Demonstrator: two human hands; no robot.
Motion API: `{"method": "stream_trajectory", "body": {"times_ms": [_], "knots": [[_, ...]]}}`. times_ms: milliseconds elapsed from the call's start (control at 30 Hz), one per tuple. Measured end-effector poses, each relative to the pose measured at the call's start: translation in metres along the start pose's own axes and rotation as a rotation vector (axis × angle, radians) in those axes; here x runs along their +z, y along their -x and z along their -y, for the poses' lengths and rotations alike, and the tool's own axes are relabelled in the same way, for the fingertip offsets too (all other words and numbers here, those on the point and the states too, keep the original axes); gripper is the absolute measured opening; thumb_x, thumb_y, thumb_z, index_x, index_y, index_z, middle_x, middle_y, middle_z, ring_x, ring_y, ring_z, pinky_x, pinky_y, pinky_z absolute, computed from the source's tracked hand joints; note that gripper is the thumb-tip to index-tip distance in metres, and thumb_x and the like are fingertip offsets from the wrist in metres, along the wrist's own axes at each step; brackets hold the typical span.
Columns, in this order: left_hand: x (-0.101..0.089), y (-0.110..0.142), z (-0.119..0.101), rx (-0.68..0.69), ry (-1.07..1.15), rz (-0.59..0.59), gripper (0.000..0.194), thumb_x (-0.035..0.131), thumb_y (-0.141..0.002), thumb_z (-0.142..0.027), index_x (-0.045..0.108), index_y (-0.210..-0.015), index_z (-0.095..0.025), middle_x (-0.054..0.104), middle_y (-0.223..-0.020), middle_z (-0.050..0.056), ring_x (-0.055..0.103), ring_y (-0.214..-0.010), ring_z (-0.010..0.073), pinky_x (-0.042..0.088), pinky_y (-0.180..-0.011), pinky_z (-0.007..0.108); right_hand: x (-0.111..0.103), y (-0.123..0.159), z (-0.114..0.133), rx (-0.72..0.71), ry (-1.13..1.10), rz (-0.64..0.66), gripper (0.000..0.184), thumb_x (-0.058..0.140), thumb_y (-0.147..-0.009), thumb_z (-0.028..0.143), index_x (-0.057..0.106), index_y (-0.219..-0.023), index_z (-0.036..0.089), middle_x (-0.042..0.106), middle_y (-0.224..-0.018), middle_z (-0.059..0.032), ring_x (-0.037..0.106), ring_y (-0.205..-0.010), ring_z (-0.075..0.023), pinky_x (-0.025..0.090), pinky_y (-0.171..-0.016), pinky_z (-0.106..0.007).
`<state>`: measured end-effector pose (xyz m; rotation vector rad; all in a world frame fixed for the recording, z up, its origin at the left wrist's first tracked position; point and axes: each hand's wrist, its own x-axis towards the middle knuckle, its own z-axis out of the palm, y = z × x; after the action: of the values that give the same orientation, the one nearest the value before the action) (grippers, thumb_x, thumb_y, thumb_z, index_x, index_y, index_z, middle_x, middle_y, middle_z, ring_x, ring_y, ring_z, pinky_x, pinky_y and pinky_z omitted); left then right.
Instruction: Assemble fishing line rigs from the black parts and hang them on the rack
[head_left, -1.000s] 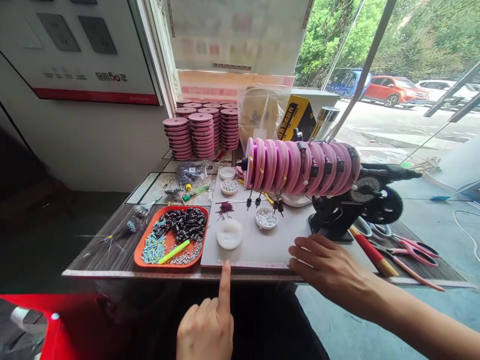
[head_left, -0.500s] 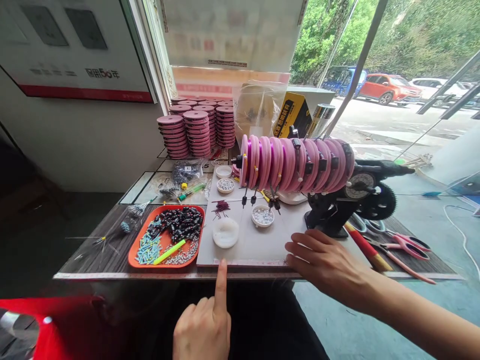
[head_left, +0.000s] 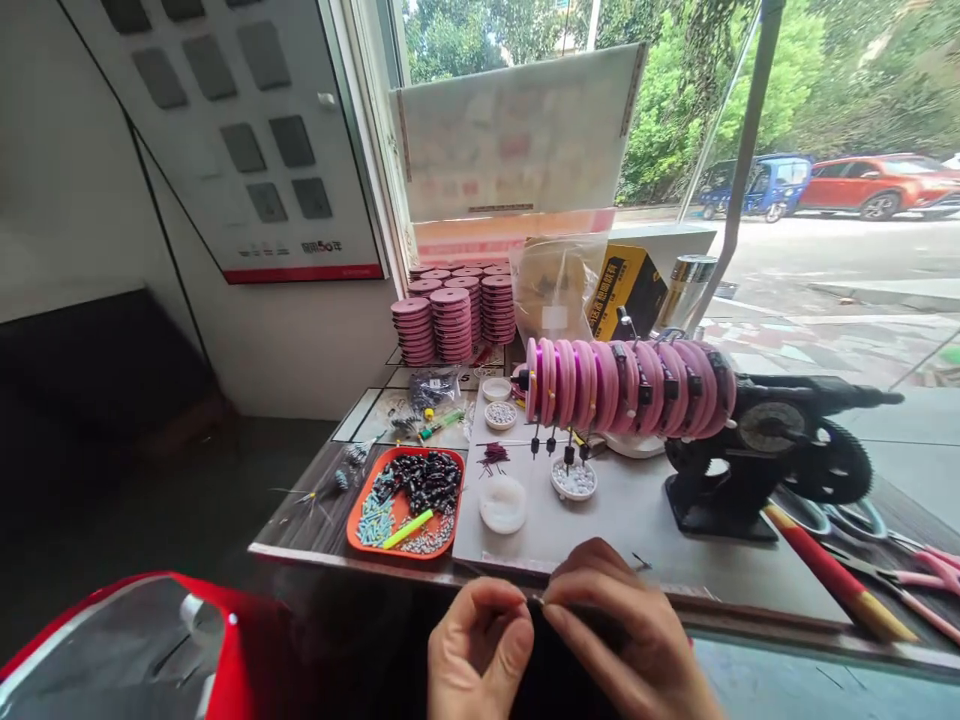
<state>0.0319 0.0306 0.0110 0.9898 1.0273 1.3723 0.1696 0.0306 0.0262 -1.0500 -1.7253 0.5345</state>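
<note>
Just off the front edge of the table, my left hand [head_left: 480, 650] pinches with thumb and forefinger. My right hand [head_left: 619, 625] is also closed in a pinch, its fingertips almost meeting those of the left. A tiny light speck shows between the two hands, too small to name. Beyond them on the white board [head_left: 540, 535] stand a shallow white dish [head_left: 502, 505] and a small bowl of clear beads [head_left: 574, 479]. To the left lies an orange tray [head_left: 352, 545] with black pieces, pale blue tubes, small metal bits and a yellow-green stick.
A black winding machine [head_left: 720, 500] carries a row of pink spools [head_left: 630, 385] over the board. Scissors [head_left: 862, 518], pliers [head_left: 862, 570] and a red-and-yellow handle [head_left: 832, 570] lie at the right. Stacked pink spools [head_left: 454, 325] stand at the back. A red bag [head_left: 247, 640] is at lower left.
My left hand has gone from pointing to a pinch. My right hand has left the board's edge and come beside the left, fingers closed. The view has swung left and up.
</note>
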Motion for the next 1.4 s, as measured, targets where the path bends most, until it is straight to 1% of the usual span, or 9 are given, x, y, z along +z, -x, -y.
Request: {"method": "stream_trajectory", "body": {"times_ms": [133,333,433,500,600,767,933,1200,1400], "knots": [[0.006,-0.006,-0.005,-0.002,0.118,-0.019,0.026,0.081,-0.056,-0.041,0.069,-0.06,-0.019,0.056,-0.062,-0.002,0.051,-0.059,0.011,0.043,-0.057,0.019,0.003,0.002,-0.001,-0.039,0.04,0.03,0.011,0.052,-0.087,0.017,0.06,-0.08,0.02,0.062,-0.072,-0.0014,0.059,-0.071,-0.0144,0.048,-0.061,-0.022],[0.007,-0.008,-0.005,0.097,-0.01,0.025,0.022,0.077,-0.064,-0.038,0.068,-0.061,-0.019,0.055,-0.067,-0.002,0.052,-0.061,0.0111,0.042,-0.058,0.018,0.0,0.003,-0.004,-0.015,0.093,0.064,0.011,0.053,-0.088,0.018,0.06,-0.081,0.02,0.061,-0.073,-0.0008,0.058,-0.073,-0.0144,0.048,-0.062,-0.022],[0.002,-0.011,-0.002,0.12,-0.06,0.07,0.021,0.074,-0.069,-0.037,0.066,-0.062,-0.019,0.054,-0.07,-0.001,0.052,-0.063,0.0117,0.043,-0.058,0.018,-0.002,0.001,-0.003,-0.072,0.159,0.029,0.007,0.053,-0.087,0.018,0.059,-0.091,0.02,0.063,-0.077,-0.0019,0.058,-0.073,-0.0153,0.049,-0.062,-0.023],[-0.001,-0.013,0.0,0.118,-0.068,0.054,0.02,0.073,-0.069,-0.036,0.066,-0.062,-0.018,0.055,-0.073,0.0,0.054,-0.068,0.0133,0.045,-0.062,0.019,-0.004,-0.001,0.0,-0.094,0.202,-0.013,0.009,0.051,-0.089,0.019,0.058,-0.095,0.02,0.063,-0.078,-0.0029,0.058,-0.072,-0.0159,0.05,-0.061,-0.025],[-0.005,-0.016,-0.002,0.096,-0.068,0.063,0.019,0.072,-0.071,-0.034,0.065,-0.063,-0.018,0.058,-0.076,0.001,0.056,-0.073,0.0152,0.047,-0.066,0.021,-0.006,-0.005,0.004,-0.122,0.233,-0.025,0.012,0.046,-0.091,0.018,0.056,-0.086,0.021,0.063,-0.074,-0.002,0.058,-0.069,-0.0151,0.05,-0.059,-0.024],[-0.008,-0.02,-0.008,-0.038,-0.045,0.221,0.018,0.071,-0.073,-0.033,0.067,-0.068,-0.016,0.063,-0.066,0.001,0.055,-0.064,0.0127,0.046,-0.065,0.021,-0.009,-0.008,0.006,-0.158,0.264,0.027,0.021,0.04,-0.094,0.019,0.056,-0.08,0.021,0.061,-0.072,-0.0015,0.055,-0.069,-0.015,0.047,-0.059,-0.024],[-0.005,-0.017,-0.011,-0.298,0.139,0.229,0.024,0.078,-0.065,-0.034,0.065,-0.064,-0.014,0.062,-0.058,-0.001,0.055,-0.057,0.0099,0.045,-0.061,0.022,-0.011,-0.008,0.007,-0.118,0.285,0.148,0.029,0.038,-0.096,0.022,0.057,-0.074,0.02,0.061,-0.071,-0.003,0.054,-0.072,-0.0171,0.046,-0.061,-0.026],[0.003,-0.014,-0.015,-0.269,0.367,0.286,0.019,0.083,-0.06,-0.029,0.069,-0.064,-0.016,0.063,-0.052,-0.003,0.052,-0.052,0.0054,0.039,-0.056,0.016,-0.014,-0.013,0.012,-0.036,0.032,0.159,0.02,0.054,-0.088,0.016,0.06,-0.07,0.02,0.062,-0.07,0.0006,0.057,-0.072,-0.0134,0.046,-0.063,-0.021],[0.005,-0.015,-0.014,-0.338,0.477,0.289,0.039,0.085,-0.058,-0.029,0.067,-0.092,-0.023,0.06,-0.051,-0.007,0.053,-0.049,0.0047,0.038,-0.053,0.016,-0.016,-0.019,0.014,0.067,-0.111,0.204,0.013,0.061,-0.082,0.013,0.064,-0.071,0.019,0.064,-0.071,0.0013,0.059,-0.069,-0.0117,0.045,-0.063,-0.019]]}}
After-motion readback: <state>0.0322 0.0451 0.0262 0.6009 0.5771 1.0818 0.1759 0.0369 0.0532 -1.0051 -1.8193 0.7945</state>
